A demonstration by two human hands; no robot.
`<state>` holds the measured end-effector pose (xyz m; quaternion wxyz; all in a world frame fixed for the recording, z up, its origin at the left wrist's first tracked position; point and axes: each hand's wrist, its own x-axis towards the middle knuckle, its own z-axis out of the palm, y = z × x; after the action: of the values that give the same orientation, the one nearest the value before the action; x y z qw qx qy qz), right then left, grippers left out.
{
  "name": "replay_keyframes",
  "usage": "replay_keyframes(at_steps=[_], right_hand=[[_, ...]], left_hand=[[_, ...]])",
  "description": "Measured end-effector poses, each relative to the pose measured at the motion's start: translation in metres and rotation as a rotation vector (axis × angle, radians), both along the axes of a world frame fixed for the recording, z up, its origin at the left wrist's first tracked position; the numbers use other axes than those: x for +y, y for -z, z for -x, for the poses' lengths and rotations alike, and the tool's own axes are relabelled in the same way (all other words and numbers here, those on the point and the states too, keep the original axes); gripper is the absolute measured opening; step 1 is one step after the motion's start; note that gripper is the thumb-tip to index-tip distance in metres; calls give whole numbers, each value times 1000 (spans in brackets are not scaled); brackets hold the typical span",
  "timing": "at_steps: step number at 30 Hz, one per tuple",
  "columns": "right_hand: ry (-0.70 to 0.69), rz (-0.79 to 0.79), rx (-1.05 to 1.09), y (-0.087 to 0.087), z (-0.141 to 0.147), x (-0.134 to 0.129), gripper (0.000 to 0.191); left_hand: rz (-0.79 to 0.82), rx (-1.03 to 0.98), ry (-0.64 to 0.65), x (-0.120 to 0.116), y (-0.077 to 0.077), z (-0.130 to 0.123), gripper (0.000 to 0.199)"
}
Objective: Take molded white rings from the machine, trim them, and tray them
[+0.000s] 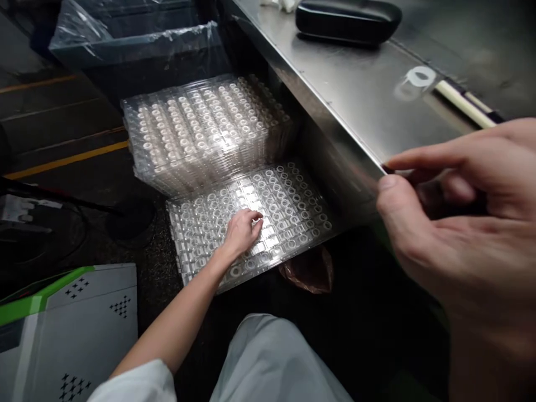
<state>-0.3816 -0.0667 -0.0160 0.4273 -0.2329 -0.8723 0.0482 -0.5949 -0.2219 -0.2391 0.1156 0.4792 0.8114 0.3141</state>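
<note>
My left hand reaches down over a clear plastic tray with rows of small ring-shaped parts in its pockets. Its fingers are curled toward the thumb, and whatever they hold, if anything, is too small to make out. Close to the camera, my right hand is at the edge of the metal table. Its thumb and forefinger are pinched together; a dark bit shows at the tips, but I cannot tell what it is. A white ring lies on the tabletop beyond this hand.
Behind the tray stands a tall stack of similar filled trays. A plastic-lined bin is farther back. On the table are a black case and a cream-and-black stick-like object. A grey-green machine housing stands at lower left.
</note>
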Motion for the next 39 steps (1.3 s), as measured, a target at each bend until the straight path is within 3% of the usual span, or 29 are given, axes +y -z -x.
replay_keyframes(at_steps=[4, 7, 10, 14, 18, 22, 31, 36, 39], right_hand=[[66, -34, -143, -8, 3, -11, 25], [87, -112, -93, -7, 7, -12, 17], [67, -104, -1, -3, 9, -10, 9], [28, -129, 61, 1, 8, -7, 7], [45, -141, 36, 0, 7, -7, 6], [97, -142, 2, -2, 7, -9, 6], [79, -66, -58, -5, 6, -13, 10], [31, -132, 22, -6, 8, -12, 8], [78, -39, -37, -7, 7, -15, 6]], left_hand=[[56, 9, 108, 17, 5, -29, 11], [97, 49, 140, 11, 12, -59, 18], [113, 132, 112, 7, 19, -69, 24], [121, 271, 157, 16, 19, -46, 25], [136, 395, 380, 32, 15, -15, 24], [147, 456, 552, 39, 16, -1, 27], [163, 484, 609, 44, 14, 0, 32], [172, 473, 641, 48, 13, 1, 31], [183, 460, 663, 52, 12, 3, 31]])
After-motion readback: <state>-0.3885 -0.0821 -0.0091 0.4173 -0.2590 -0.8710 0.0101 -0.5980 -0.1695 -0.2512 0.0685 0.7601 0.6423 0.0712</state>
